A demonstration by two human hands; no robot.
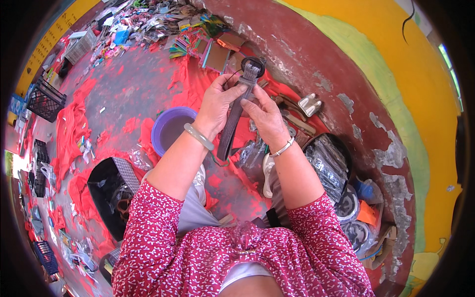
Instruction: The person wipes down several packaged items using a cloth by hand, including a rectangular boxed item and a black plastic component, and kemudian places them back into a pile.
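Both arms reach forward, and between my hands is a dark grey-brown woven belt (231, 129), with a black round buckle or ring at its far end. Its long part hangs down between my wrists. My left hand (216, 103) pinches the belt just below the ring, thumb on top. Close beside it, my right hand (266, 115) grips the same part from the other side, fingers bent. A thin dark cord loops near the ring. My left wrist wears a pale bangle (199, 137), my right a silver one (283, 147).
A purple basin (157, 129) stands left of my forearm. An open black bag (106, 180) sits at my left, and a black container of plastic-wrapped dark goods (326, 161) at my right. Red cloth (74, 128) covers parts of the floor. A worn wall (391, 148) curves along the right.
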